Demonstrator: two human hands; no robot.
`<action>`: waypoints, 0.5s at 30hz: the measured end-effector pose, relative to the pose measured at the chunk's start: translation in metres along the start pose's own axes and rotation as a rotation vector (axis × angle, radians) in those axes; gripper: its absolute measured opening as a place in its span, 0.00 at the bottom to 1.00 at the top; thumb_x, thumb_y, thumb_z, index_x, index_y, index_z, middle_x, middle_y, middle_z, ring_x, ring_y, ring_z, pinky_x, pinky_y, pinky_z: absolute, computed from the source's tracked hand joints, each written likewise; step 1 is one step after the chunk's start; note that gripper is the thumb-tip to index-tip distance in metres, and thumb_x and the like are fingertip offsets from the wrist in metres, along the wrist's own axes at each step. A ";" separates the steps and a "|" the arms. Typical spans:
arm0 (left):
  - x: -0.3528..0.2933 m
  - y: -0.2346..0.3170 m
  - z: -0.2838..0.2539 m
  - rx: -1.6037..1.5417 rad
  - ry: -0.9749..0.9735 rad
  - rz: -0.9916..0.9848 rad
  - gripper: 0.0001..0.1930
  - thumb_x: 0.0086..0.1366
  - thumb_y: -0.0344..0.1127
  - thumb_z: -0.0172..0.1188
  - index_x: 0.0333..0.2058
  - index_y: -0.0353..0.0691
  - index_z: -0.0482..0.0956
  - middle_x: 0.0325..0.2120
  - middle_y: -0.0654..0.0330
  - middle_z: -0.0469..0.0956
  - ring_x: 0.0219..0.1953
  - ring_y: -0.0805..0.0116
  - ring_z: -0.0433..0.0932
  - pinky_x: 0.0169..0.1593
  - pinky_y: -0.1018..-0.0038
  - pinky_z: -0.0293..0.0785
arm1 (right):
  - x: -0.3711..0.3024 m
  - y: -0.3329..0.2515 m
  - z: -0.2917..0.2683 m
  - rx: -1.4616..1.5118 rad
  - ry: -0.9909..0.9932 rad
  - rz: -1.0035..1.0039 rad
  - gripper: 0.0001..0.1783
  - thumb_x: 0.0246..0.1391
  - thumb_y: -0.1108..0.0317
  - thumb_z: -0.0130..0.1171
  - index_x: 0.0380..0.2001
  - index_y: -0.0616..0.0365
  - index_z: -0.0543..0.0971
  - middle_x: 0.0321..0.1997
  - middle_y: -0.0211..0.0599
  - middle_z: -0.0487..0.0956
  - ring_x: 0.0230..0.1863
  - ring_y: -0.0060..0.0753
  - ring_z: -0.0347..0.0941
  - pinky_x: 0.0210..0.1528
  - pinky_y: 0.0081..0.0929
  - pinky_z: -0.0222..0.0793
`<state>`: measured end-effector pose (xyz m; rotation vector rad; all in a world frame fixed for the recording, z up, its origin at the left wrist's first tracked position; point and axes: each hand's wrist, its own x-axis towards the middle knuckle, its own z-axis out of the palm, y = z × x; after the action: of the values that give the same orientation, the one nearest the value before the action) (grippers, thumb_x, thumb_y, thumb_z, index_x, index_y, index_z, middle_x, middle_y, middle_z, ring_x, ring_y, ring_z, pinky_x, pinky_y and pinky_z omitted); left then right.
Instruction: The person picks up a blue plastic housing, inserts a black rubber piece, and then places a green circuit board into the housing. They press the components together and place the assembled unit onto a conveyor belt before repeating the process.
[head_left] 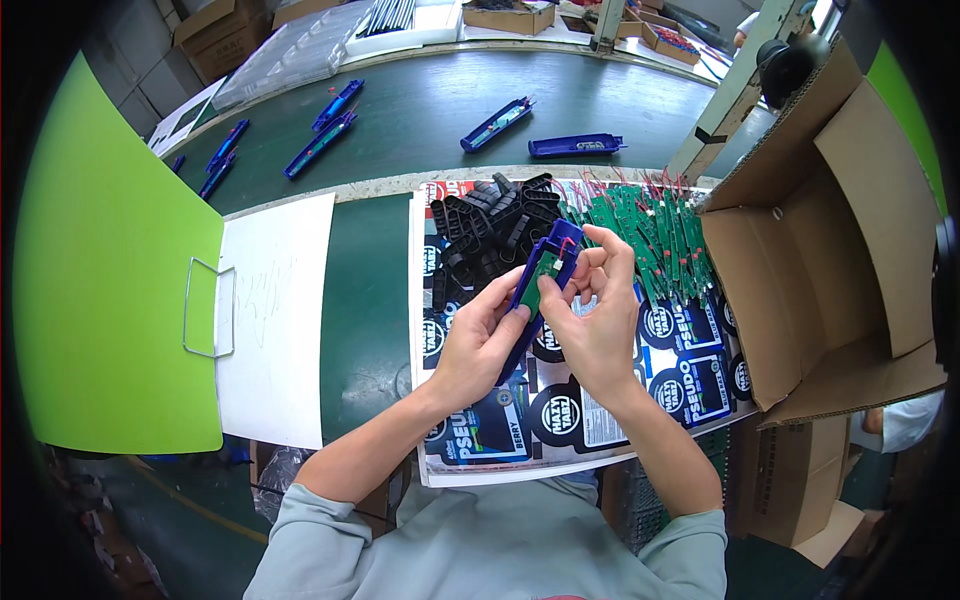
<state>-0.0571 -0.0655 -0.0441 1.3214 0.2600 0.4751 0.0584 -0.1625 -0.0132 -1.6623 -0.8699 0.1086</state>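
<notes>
My left hand (472, 350) grips a long blue plastic housing (514, 360), held tilted above the printed sheet in front of me. Inside its open side lies a narrow green circuit board (532, 290) with a white connector and red wires at the upper end. My right hand (603, 335) is closed at the housing's right edge, its thumb pressed on the board and its index finger bent above the rest. Beyond my hands sit a heap of black plastic parts (490, 225) and, to the right, a pile of green circuit boards (650, 235) with red wires.
Several blue housings (497, 125) lie spread along the green conveyor belt (415, 110) at the back. An open cardboard box (800, 250) stands close on the right. On the left are a bright green panel (120, 270) and a white board with a wire handle (275, 320).
</notes>
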 end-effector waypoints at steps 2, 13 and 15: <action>0.001 -0.003 -0.002 0.004 0.002 0.007 0.23 0.74 0.24 0.49 0.66 0.30 0.63 0.51 0.57 0.77 0.51 0.76 0.76 0.56 0.77 0.73 | 0.001 0.001 0.001 0.005 -0.013 0.013 0.35 0.50 0.78 0.69 0.60 0.60 0.65 0.36 0.31 0.69 0.28 0.18 0.68 0.29 0.21 0.65; 0.020 0.024 -0.045 -0.176 0.470 0.213 0.20 0.75 0.30 0.52 0.63 0.35 0.67 0.43 0.57 0.79 0.37 0.74 0.79 0.40 0.76 0.79 | 0.014 0.030 -0.010 -0.319 -0.306 -0.237 0.07 0.55 0.72 0.64 0.37 0.62 0.82 0.35 0.42 0.80 0.34 0.43 0.78 0.40 0.38 0.73; 0.020 0.025 -0.045 -0.185 0.506 0.224 0.20 0.75 0.30 0.52 0.63 0.35 0.67 0.43 0.57 0.79 0.37 0.74 0.79 0.40 0.76 0.79 | 0.010 0.033 0.003 -0.344 -0.355 -0.340 0.08 0.53 0.72 0.65 0.37 0.61 0.82 0.36 0.42 0.80 0.40 0.47 0.77 0.46 0.41 0.71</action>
<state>-0.0644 -0.0127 -0.0287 1.0370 0.4760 1.0019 0.0801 -0.1549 -0.0395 -1.8125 -1.4976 0.0185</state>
